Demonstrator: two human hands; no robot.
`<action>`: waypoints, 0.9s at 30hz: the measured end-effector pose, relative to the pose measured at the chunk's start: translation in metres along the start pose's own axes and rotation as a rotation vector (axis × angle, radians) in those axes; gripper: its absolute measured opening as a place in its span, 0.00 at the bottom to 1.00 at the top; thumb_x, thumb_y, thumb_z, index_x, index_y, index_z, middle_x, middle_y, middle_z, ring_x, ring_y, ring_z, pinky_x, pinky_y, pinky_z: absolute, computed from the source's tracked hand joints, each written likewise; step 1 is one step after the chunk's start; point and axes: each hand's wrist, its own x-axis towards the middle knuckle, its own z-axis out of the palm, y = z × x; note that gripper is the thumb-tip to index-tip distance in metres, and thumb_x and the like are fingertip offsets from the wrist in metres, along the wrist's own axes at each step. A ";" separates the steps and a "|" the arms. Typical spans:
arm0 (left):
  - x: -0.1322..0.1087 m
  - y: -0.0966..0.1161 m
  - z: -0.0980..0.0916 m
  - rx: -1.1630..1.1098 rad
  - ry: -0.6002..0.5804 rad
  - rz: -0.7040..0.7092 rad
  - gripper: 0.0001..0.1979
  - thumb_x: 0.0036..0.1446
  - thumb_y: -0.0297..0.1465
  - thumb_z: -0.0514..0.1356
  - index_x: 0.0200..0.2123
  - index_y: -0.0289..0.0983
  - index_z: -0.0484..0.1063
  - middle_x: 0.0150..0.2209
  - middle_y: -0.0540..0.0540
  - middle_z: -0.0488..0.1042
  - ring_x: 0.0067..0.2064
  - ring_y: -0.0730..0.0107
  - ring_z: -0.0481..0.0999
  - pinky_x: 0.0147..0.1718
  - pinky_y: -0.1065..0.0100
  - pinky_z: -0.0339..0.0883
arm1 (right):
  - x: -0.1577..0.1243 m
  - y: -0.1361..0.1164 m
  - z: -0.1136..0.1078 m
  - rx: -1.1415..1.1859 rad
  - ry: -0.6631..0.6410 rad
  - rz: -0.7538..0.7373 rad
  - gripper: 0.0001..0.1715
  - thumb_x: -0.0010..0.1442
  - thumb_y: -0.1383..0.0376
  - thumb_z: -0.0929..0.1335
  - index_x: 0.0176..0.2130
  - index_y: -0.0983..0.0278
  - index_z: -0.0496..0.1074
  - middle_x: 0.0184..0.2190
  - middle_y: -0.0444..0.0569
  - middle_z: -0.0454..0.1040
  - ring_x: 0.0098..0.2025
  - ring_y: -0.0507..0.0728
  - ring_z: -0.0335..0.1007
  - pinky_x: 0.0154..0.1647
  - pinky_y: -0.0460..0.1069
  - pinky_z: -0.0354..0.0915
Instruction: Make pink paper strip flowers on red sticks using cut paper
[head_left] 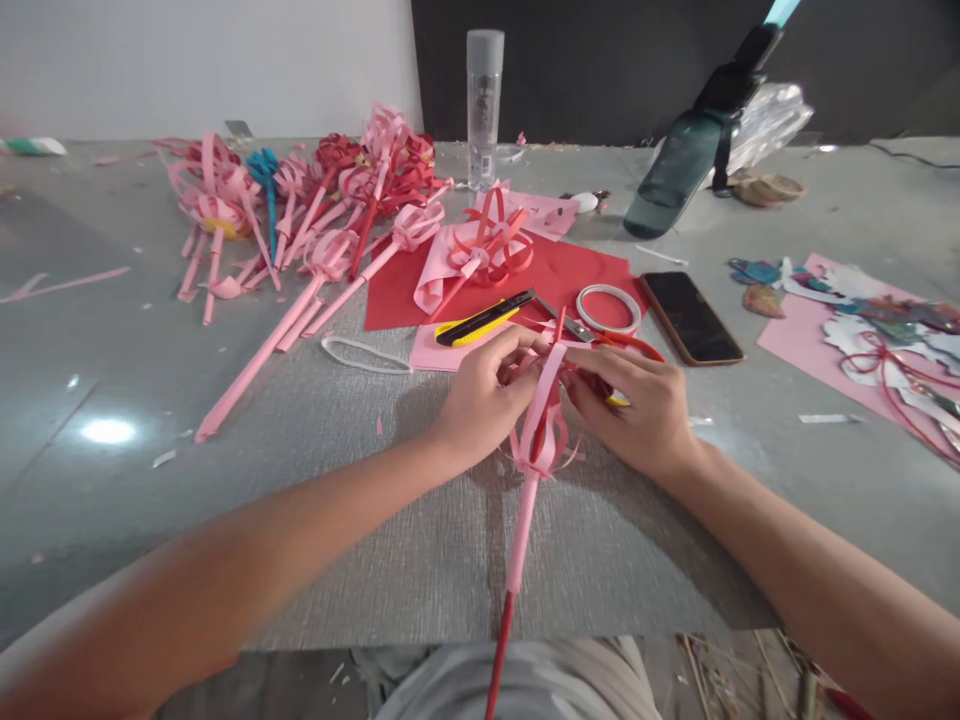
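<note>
A pink paper flower on a pink and red stick [531, 452] lies in front of me, its stem running down toward my body. My left hand [484, 395] pinches the pink strips at the flower's top from the left. On the other side my right hand [637, 405] closes its fingers on the same strips. A yellow and black utility knife [484, 318] and a roll of white tape [608, 307] rest just beyond my hands on red paper [577, 272]. Red-handled scissors [600, 338] lie partly hidden behind my right hand.
Several finished pink and red paper flowers [300, 210] are piled at the back left. A clear bottle [484, 110] and a dark green bottle [686, 160] stand behind. A phone [690, 317] lies at right, next to pink sheet with cut-outs [877, 335].
</note>
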 end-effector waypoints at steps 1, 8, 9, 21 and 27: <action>0.000 0.000 0.000 0.003 -0.001 0.009 0.03 0.66 0.29 0.60 0.41 0.39 0.75 0.39 0.49 0.77 0.39 0.70 0.75 0.40 0.68 0.69 | 0.001 -0.001 0.000 -0.006 -0.003 0.006 0.15 0.62 0.75 0.68 0.47 0.64 0.77 0.31 0.45 0.80 0.29 0.51 0.74 0.31 0.47 0.68; 0.003 -0.003 0.000 -0.009 0.005 -0.022 0.04 0.64 0.27 0.60 0.41 0.39 0.76 0.39 0.48 0.78 0.38 0.71 0.77 0.37 0.70 0.72 | 0.004 -0.004 -0.001 -0.046 -0.010 0.010 0.13 0.64 0.73 0.66 0.45 0.64 0.77 0.33 0.46 0.82 0.29 0.51 0.76 0.31 0.47 0.68; 0.003 -0.003 0.000 -0.018 0.003 -0.026 0.04 0.64 0.27 0.60 0.41 0.39 0.76 0.40 0.48 0.78 0.37 0.71 0.77 0.36 0.70 0.73 | 0.004 -0.004 -0.001 -0.050 -0.008 0.006 0.13 0.63 0.73 0.65 0.45 0.64 0.77 0.33 0.46 0.83 0.29 0.52 0.76 0.31 0.47 0.68; 0.001 -0.001 0.001 0.013 -0.069 -0.027 0.06 0.63 0.25 0.60 0.40 0.38 0.77 0.43 0.45 0.78 0.42 0.68 0.76 0.40 0.68 0.72 | 0.004 -0.002 -0.001 -0.008 -0.044 0.047 0.12 0.63 0.73 0.65 0.42 0.62 0.75 0.33 0.45 0.82 0.30 0.51 0.75 0.32 0.47 0.67; 0.002 -0.002 0.001 0.029 -0.075 0.016 0.09 0.61 0.22 0.59 0.40 0.38 0.77 0.44 0.45 0.77 0.45 0.66 0.75 0.44 0.66 0.70 | 0.005 -0.002 -0.002 -0.025 -0.039 0.023 0.09 0.62 0.73 0.65 0.40 0.62 0.74 0.32 0.45 0.81 0.30 0.51 0.74 0.31 0.47 0.65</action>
